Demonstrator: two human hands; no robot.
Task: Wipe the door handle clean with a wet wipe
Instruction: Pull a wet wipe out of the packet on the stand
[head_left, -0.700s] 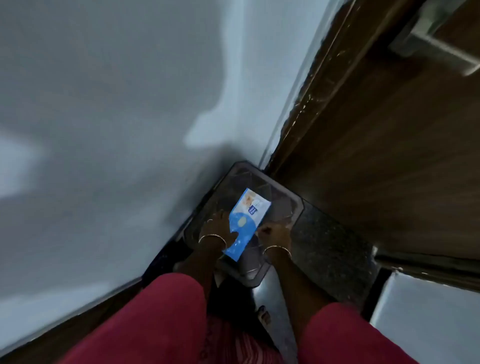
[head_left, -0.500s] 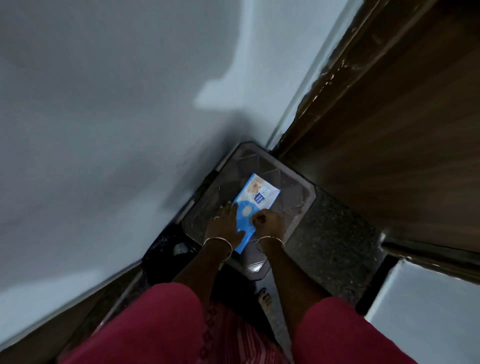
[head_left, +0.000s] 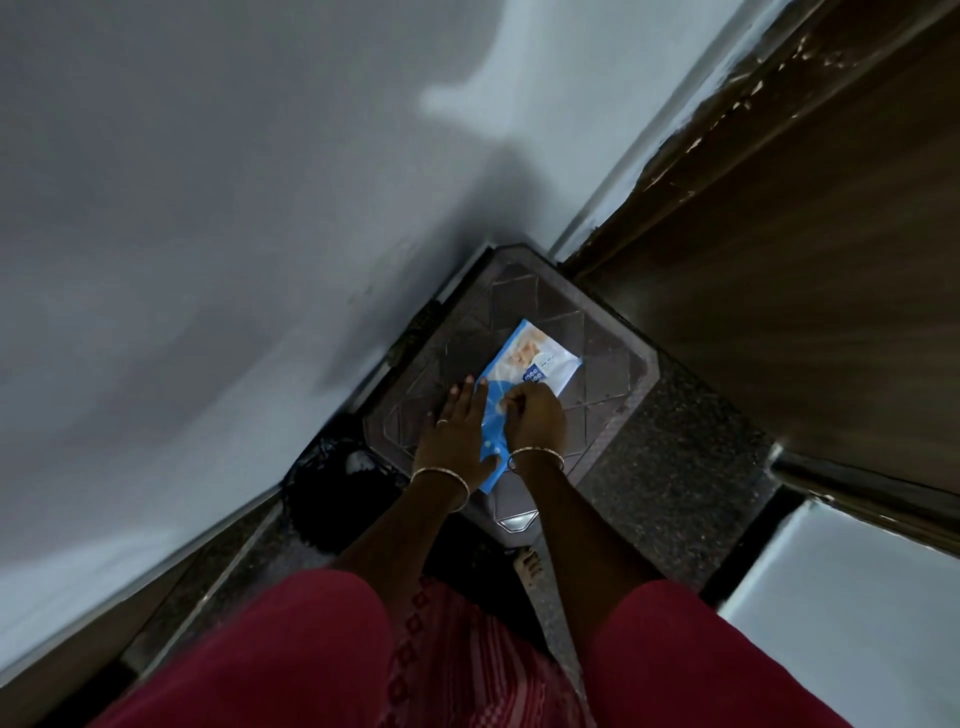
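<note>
A blue and white wet wipe pack (head_left: 540, 358) lies on a dark plastic stool (head_left: 608, 379) in the corner beside the door. My left hand (head_left: 457, 431) lies flat along the pack's left edge, fingers stretched out, thumb on the pack, holding it down. My right hand (head_left: 535, 421) is curled over the middle of the pack, its fingertips pinched together on the top face. No loose wipe shows. The door handle is out of view.
A brown wooden door (head_left: 805, 270) stands to the right, with a worn frame (head_left: 691, 150). The pale wall (head_left: 208, 260) fills the left. A black bag (head_left: 332, 493) sits left of the stool. My foot (head_left: 529, 566) rests on the speckled dark floor (head_left: 675, 467).
The view has tilted down, so the door handle has left the top right. My right hand has moved from the pack's side onto its middle and pinched; my left hand stays on the pack.
</note>
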